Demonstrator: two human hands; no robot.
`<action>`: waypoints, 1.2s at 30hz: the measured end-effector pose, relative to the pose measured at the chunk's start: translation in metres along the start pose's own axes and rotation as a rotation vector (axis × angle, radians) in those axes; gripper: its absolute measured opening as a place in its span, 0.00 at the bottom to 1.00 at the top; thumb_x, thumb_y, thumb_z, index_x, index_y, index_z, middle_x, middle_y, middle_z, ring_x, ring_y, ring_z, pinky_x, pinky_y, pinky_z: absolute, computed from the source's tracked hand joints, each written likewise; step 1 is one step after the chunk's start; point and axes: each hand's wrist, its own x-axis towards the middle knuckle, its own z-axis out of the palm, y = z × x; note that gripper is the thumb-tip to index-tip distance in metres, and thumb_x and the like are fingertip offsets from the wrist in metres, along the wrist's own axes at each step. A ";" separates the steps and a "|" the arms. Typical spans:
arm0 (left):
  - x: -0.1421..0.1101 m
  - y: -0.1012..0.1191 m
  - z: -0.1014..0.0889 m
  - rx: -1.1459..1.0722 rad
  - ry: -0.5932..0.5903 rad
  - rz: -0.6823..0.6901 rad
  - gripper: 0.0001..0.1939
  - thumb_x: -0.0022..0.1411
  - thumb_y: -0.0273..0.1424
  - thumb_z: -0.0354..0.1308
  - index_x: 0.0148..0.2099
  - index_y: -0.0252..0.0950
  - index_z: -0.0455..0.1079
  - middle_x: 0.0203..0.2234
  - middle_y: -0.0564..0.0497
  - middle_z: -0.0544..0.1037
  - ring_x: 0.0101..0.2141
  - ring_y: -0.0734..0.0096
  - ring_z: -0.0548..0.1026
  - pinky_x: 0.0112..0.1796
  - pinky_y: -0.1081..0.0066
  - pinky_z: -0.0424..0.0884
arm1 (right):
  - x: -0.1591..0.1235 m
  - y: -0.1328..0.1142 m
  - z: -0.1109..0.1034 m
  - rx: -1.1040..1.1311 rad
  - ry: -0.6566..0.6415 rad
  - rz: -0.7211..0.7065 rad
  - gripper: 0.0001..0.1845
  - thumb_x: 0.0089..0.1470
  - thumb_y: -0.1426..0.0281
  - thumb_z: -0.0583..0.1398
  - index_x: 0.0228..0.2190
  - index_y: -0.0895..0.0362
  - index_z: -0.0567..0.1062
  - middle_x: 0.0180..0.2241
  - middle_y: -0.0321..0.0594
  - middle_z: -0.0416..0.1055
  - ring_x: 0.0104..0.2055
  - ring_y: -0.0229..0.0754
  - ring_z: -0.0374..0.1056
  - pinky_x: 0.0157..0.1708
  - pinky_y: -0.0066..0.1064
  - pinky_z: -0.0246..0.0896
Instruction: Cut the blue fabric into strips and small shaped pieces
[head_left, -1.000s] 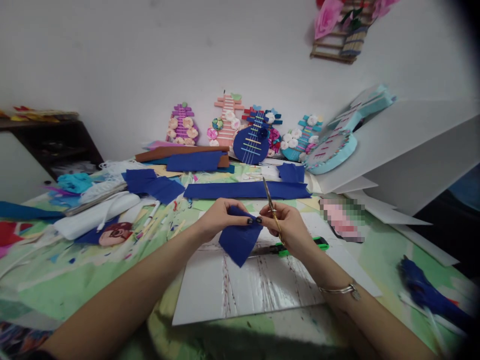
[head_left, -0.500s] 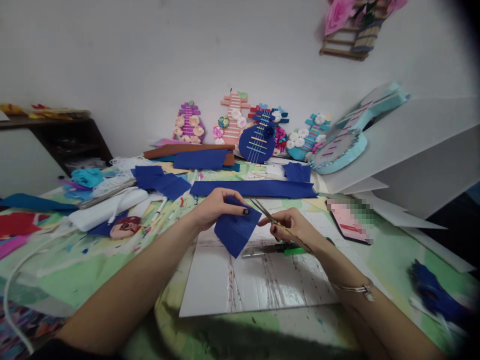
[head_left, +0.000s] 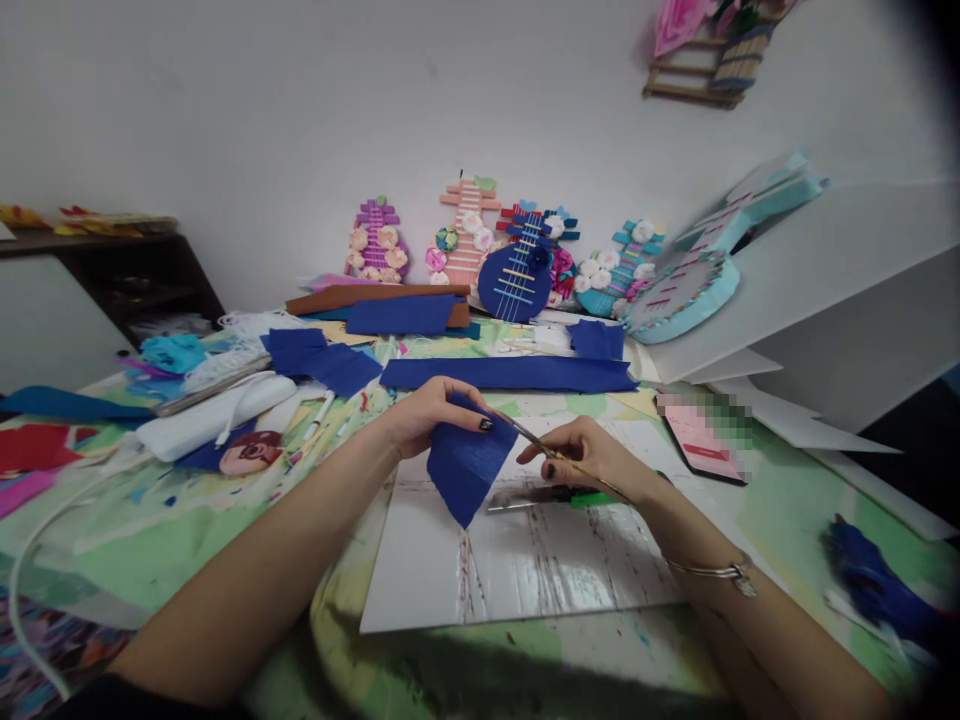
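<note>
Pinched at its top between thumb and fingers, a blue piece of crepe paper or cloth (head_left: 469, 468) hangs from my left hand (head_left: 433, 412). My right hand (head_left: 586, 455) grips a pair of gold-handled scissors (head_left: 534, 440), whose blades meet the piece's upper right edge. Beneath both hands lies a white board (head_left: 420, 575) with dark, glossy streaks. On the board, below the scissors, rests a utility knife (head_left: 592, 498) with a green part; my right hand partly covers the view of it.
A long blue strip (head_left: 506, 375) lies behind my hands, with more blue scraps (head_left: 322, 360) to its left. Lute-shaped crafts (head_left: 514, 275) lean on the wall. A phone (head_left: 701, 440) and a blue glue gun (head_left: 881, 580) are on the right. A white power strip (head_left: 217, 415) sits left.
The scissor blades have come together on the blue piece's upper right edge; before, they were apart beside it. The piece has tilted slightly, its lower tip shifting a little left and down.
</note>
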 end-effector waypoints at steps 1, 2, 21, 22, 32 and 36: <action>0.000 0.000 0.000 -0.002 -0.005 -0.008 0.09 0.40 0.24 0.66 0.26 0.31 0.69 0.33 0.42 0.78 0.32 0.62 0.76 0.31 0.69 0.70 | 0.000 0.000 0.000 0.000 -0.013 0.002 0.22 0.44 0.58 0.61 0.33 0.65 0.77 0.16 0.31 0.56 0.18 0.30 0.45 0.17 0.25 0.39; 0.000 -0.001 0.001 -0.006 -0.010 -0.013 0.09 0.40 0.24 0.66 0.26 0.31 0.68 0.33 0.42 0.78 0.32 0.62 0.76 0.31 0.69 0.69 | 0.000 0.000 0.001 0.001 -0.023 0.004 0.22 0.43 0.58 0.61 0.33 0.65 0.77 0.16 0.31 0.56 0.18 0.30 0.46 0.17 0.25 0.39; 0.000 0.000 0.003 -0.008 0.057 -0.081 0.11 0.37 0.24 0.66 0.24 0.31 0.67 0.22 0.48 0.76 0.21 0.72 0.72 0.21 0.76 0.65 | 0.002 0.005 0.001 0.000 -0.044 0.006 0.23 0.45 0.57 0.60 0.33 0.66 0.76 0.16 0.32 0.58 0.17 0.29 0.48 0.15 0.23 0.42; 0.000 0.000 0.003 -0.012 0.052 -0.081 0.11 0.37 0.24 0.66 0.24 0.31 0.67 0.22 0.47 0.76 0.21 0.71 0.73 0.22 0.75 0.65 | 0.002 0.004 0.001 -0.002 -0.042 0.011 0.22 0.45 0.57 0.60 0.33 0.65 0.76 0.16 0.32 0.58 0.17 0.29 0.48 0.15 0.23 0.42; 0.001 -0.002 0.004 -0.035 0.045 -0.095 0.11 0.37 0.23 0.66 0.24 0.30 0.67 0.23 0.47 0.76 0.20 0.73 0.72 0.20 0.77 0.65 | 0.003 0.005 0.002 0.011 -0.034 0.030 0.20 0.44 0.59 0.61 0.30 0.65 0.77 0.17 0.34 0.62 0.16 0.28 0.50 0.14 0.22 0.44; 0.001 -0.002 0.005 -0.033 0.058 -0.094 0.10 0.37 0.23 0.66 0.24 0.30 0.67 0.21 0.49 0.76 0.18 0.75 0.71 0.20 0.77 0.64 | 0.004 0.006 0.002 0.014 -0.023 0.052 0.21 0.44 0.59 0.61 0.31 0.65 0.77 0.18 0.34 0.62 0.16 0.28 0.50 0.14 0.22 0.44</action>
